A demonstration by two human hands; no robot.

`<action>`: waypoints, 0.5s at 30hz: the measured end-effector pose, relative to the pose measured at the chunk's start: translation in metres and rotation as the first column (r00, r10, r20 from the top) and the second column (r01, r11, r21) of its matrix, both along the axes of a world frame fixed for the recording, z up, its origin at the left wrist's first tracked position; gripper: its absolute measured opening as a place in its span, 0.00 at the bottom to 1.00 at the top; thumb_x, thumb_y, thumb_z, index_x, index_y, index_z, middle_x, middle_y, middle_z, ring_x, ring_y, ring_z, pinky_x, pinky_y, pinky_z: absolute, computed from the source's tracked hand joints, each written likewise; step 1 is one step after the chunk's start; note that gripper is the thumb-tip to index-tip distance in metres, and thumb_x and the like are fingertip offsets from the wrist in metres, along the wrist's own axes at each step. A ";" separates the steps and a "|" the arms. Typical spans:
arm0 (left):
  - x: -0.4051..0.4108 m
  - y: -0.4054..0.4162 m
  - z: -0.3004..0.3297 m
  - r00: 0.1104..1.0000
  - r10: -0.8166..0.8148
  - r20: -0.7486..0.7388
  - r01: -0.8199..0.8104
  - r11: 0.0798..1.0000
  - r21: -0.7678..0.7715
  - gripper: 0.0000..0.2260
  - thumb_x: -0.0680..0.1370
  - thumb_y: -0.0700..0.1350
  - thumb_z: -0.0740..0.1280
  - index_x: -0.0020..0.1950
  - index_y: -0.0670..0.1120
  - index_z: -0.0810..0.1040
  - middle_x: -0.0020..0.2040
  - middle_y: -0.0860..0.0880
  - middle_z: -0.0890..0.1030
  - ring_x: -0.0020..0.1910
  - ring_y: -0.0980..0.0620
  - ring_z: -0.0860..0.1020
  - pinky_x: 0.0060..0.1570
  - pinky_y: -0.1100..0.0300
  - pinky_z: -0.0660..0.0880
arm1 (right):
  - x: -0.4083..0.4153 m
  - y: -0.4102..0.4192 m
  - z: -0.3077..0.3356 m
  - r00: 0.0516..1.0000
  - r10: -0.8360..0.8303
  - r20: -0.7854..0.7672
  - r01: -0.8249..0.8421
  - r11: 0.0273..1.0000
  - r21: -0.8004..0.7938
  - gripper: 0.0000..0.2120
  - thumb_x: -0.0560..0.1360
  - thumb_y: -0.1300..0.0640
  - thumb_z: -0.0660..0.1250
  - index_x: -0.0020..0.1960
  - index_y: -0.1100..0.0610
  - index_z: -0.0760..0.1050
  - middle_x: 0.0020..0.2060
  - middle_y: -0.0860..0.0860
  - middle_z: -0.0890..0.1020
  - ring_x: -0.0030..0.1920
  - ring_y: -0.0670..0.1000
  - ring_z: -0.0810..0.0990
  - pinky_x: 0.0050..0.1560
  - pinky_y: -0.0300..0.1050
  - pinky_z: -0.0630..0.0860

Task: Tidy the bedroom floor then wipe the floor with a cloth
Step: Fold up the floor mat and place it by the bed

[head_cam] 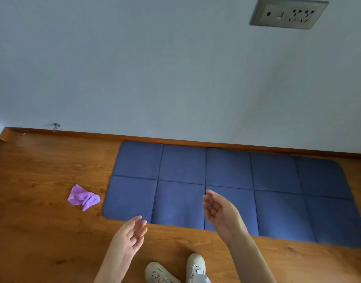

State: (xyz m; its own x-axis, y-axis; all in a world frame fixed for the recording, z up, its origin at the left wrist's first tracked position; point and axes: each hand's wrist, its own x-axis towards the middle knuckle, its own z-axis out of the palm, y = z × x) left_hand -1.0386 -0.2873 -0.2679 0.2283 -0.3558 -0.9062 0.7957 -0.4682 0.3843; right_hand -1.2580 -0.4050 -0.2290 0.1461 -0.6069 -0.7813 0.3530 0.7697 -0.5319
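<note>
Both your left hand (127, 234) and right hand (220, 214) hang released, holding nothing; the cloth (83, 198), crumpled on the floor (42, 231) beside the mat's (277, 211) left edge, looks soft and light, so pinch its raised middle fold.

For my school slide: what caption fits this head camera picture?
Two empty hands, left hand and right hand, open above a blue mat, purple cloth crumpled on the wooden floor nearby.

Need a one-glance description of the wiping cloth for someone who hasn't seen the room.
Find the big blue quilted mat lying along the wall. On the bare wooden floor just off its left end lies the cloth: small, crumpled, the only purple thing there.
</note>
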 end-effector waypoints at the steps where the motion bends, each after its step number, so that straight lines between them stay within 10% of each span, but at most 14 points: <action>1: -0.003 -0.004 -0.006 1.000 0.023 -0.011 -0.023 1.000 -0.003 0.11 0.82 0.44 0.56 0.51 0.42 0.77 0.49 0.44 0.80 0.47 0.48 0.77 0.45 0.57 0.71 | -0.001 -0.002 -0.005 1.000 -0.004 -0.003 0.004 1.000 0.012 0.09 0.79 0.60 0.60 0.51 0.61 0.78 0.40 0.55 0.82 0.41 0.53 0.79 0.45 0.44 0.75; 6: -0.006 -0.026 -0.033 0.999 0.031 -0.031 -0.031 1.000 0.005 0.11 0.82 0.44 0.56 0.53 0.42 0.77 0.50 0.45 0.80 0.50 0.48 0.76 0.57 0.55 0.67 | 0.001 -0.003 -0.036 0.998 -0.058 -0.013 0.059 0.994 0.088 0.09 0.79 0.60 0.60 0.52 0.62 0.78 0.42 0.57 0.82 0.42 0.54 0.79 0.45 0.45 0.74; 15: 0.051 -0.071 -0.093 0.989 -0.143 -0.040 0.147 0.979 0.138 0.09 0.81 0.43 0.59 0.48 0.40 0.77 0.49 0.42 0.79 0.47 0.46 0.76 0.47 0.56 0.71 | 0.057 -0.011 -0.107 0.982 -0.177 -0.058 0.185 0.968 0.171 0.09 0.78 0.60 0.61 0.53 0.62 0.77 0.42 0.57 0.81 0.41 0.54 0.78 0.42 0.44 0.74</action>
State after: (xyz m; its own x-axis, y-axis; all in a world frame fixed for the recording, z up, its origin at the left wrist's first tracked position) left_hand -0.9873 -0.3581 -0.3606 0.1560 -0.2526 -0.9549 0.7253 -0.6270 0.2843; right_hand -1.2014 -0.4160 -0.3358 0.0112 -0.4735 -0.8807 0.4752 0.7775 -0.4119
